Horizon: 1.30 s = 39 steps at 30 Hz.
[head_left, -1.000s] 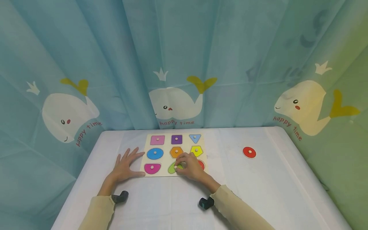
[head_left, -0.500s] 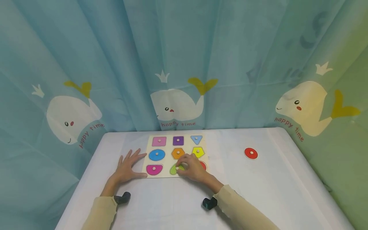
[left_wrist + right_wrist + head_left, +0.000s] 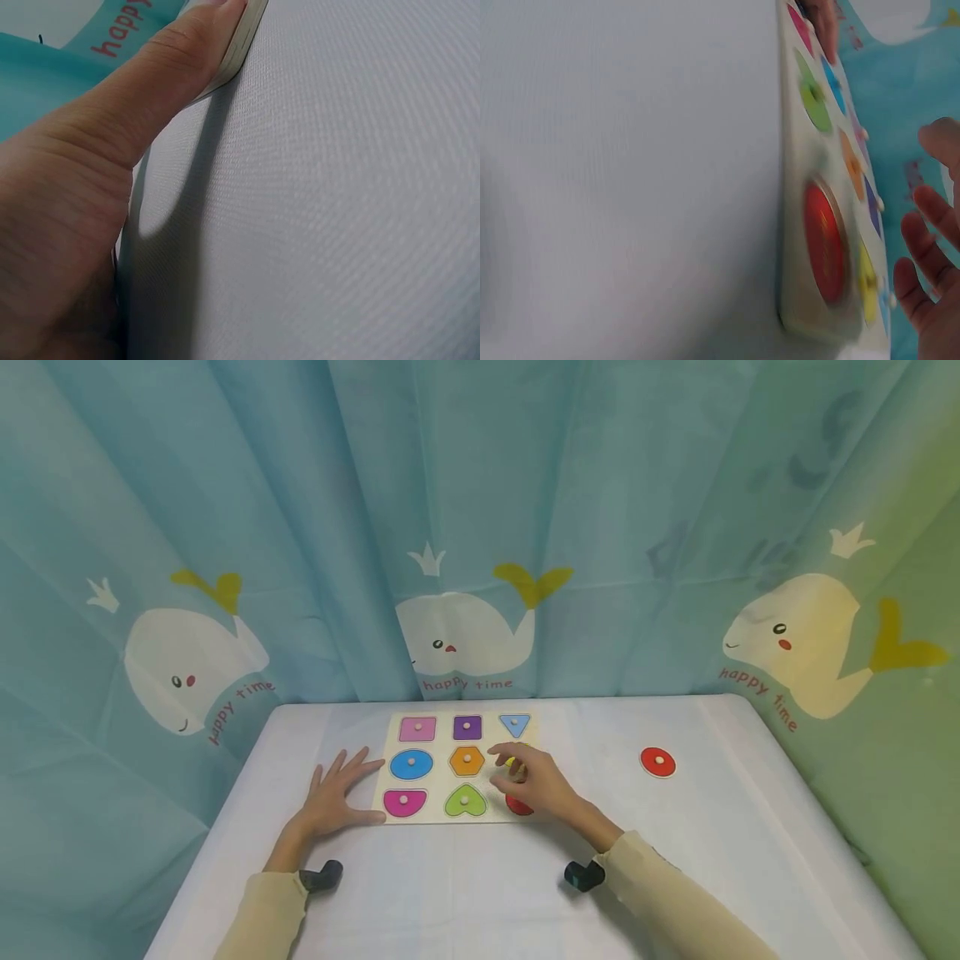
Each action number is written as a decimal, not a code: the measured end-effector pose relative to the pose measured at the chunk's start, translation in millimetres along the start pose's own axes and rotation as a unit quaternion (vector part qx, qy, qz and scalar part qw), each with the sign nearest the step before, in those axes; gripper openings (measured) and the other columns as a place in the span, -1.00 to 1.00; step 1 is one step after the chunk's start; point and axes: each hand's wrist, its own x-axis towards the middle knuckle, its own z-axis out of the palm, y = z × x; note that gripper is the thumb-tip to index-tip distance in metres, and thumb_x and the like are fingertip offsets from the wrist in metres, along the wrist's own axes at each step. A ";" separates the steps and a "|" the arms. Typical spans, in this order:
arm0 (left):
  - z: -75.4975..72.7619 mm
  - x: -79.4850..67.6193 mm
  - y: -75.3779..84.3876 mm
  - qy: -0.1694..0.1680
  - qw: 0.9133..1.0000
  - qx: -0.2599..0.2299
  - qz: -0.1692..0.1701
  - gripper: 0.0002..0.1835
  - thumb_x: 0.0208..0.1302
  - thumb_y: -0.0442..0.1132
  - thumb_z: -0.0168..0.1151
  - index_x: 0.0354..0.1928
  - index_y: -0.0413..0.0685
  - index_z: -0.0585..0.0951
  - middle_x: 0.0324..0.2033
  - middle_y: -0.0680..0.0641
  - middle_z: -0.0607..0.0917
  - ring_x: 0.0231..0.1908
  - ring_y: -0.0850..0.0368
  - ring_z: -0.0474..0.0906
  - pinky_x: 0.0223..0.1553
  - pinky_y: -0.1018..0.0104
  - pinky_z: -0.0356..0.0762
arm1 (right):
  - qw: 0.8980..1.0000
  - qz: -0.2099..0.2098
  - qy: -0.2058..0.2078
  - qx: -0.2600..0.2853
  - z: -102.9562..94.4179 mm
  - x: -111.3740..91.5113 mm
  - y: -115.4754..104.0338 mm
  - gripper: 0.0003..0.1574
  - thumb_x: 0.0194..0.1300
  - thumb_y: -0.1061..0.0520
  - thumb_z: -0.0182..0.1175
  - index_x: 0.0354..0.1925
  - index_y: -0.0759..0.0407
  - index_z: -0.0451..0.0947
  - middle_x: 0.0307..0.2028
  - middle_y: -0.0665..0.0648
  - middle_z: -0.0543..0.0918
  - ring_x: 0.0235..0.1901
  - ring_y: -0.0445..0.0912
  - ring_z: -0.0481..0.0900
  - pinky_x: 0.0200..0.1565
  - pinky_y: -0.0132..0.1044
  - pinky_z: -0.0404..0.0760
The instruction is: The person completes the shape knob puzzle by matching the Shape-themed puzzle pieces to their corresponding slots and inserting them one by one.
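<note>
A cream knob puzzle board [image 3: 438, 782] lies on the table and carries several coloured shapes with small knobs. My left hand [image 3: 328, 800] rests at the board's left edge, fingers spread and the thumb [image 3: 161, 67] touching its near corner. Over the board's right side hovers my right hand [image 3: 546, 787], holding nothing, thumb and fingers apart. The green heart piece [image 3: 466, 801] sits in the board, left of that hand. A red recess [image 3: 826, 241] without a knob shows at the near right corner. The hand partly covers the yellow pentagon piece [image 3: 512, 762] in the head view.
A loose red round piece [image 3: 658, 762] with a pale knob lies on the white tablecloth [image 3: 720, 827], right of the board. Blue curtains [image 3: 630, 527] with whale prints hang behind the table. A dark wrist camera [image 3: 584, 876] sits at the right cuff.
My right hand has let go of the green heart piece's knob and moved right and slightly up. The whole heart now shows. My left hand stays at the board's edge.
</note>
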 end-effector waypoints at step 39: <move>0.1 -1.2 1.6 0.005 1.000 0.006 -0.002 0.03 -0.07 0.23 0.59 0.48 0.07 0.43 0.55 -0.28 0.19 0.53 -0.48 -0.18 0.38 -0.57 -0.45 | 0.966 0.119 0.190 -0.130 -164.6 -88.4 80.2 -0.41 0.31 0.14 0.42 0.26 0.20 0.53 -0.05 0.31 0.73 -0.12 0.20 0.60 -0.18 -0.43 0.55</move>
